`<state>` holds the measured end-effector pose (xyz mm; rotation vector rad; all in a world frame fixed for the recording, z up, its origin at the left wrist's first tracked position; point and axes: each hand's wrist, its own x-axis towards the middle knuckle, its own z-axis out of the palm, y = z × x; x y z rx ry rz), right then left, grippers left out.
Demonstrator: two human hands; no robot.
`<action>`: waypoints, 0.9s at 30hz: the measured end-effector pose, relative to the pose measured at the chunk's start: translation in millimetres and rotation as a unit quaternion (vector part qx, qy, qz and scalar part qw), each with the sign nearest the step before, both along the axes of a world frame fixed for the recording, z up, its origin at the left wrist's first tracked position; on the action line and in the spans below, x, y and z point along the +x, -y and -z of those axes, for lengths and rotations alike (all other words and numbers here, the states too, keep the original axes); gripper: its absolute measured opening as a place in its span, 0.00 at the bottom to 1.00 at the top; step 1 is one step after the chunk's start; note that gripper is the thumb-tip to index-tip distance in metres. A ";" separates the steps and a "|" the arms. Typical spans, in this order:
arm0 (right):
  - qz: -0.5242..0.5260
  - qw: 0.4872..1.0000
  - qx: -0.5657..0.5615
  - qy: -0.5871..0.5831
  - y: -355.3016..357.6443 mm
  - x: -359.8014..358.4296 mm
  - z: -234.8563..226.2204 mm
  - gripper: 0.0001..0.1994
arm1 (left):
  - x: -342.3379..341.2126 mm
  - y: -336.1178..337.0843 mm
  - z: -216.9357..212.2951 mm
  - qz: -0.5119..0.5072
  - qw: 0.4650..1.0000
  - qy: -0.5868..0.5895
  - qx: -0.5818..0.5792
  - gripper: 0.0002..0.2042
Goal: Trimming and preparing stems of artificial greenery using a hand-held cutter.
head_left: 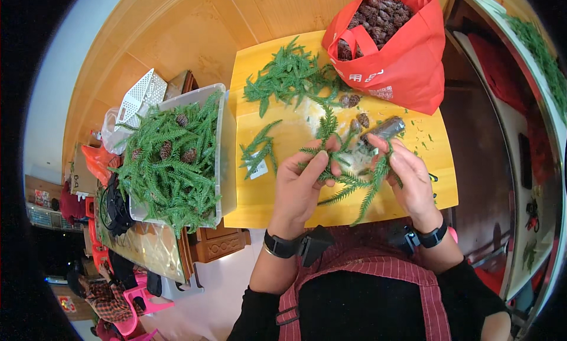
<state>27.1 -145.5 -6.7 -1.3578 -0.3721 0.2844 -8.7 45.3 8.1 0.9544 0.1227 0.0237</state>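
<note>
My left hand [302, 184] pinches a green artificial pine sprig [326, 125] by its stem, with branches fanning out above and below the fingers. My right hand [411, 178] is closed at the fingertips on a drooping branch [372, 193], which seems to belong to the same sprig. Just beyond the hands, a dark cylindrical roll [387, 128] lies on the yellow tabletop [428, 190]. Beside it are a few loose pine cones [363, 120] and some whitish residue. A smaller sprig [260, 149] rests left of my left hand, over a white label.
A red bag [396, 75] full of pine cones stands at the table's back right. More green sprigs [289, 75] are heaped at the back. A clear bin [223, 152] of sprigs and cones sits left, near a white perforated basket [142, 96]. A person [106, 299] sits far left.
</note>
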 end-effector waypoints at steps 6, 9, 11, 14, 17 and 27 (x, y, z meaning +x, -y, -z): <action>-0.043 0.995 -0.057 0.073 -1.7 -4.1 -18.1 0.15 | -2.7 2.4 4.4 -0.009 1.000 -0.001 0.026 0.05; -0.066 0.986 -0.068 0.134 -3.9 0.0 -16.7 0.14 | -3.6 3.8 1.0 0.009 0.999 0.016 0.038 0.06; -0.059 0.986 -0.079 0.137 -5.3 0.0 -21.1 0.13 | -4.9 7.3 -0.1 0.009 0.999 0.031 0.042 0.06; -0.041 0.984 -0.083 0.151 -9.9 -0.3 -23.5 0.12 | -4.8 12.2 -2.3 0.004 0.996 0.058 0.062 0.06; -0.031 0.984 -0.081 0.156 -10.9 -0.1 -21.9 0.11 | -4.5 12.9 -1.6 0.000 0.991 0.077 0.109 0.06; -0.034 0.999 -0.033 0.005 -15.7 -2.3 -23.4 0.12 | -6.1 16.1 -2.1 0.000 0.983 0.081 0.162 0.06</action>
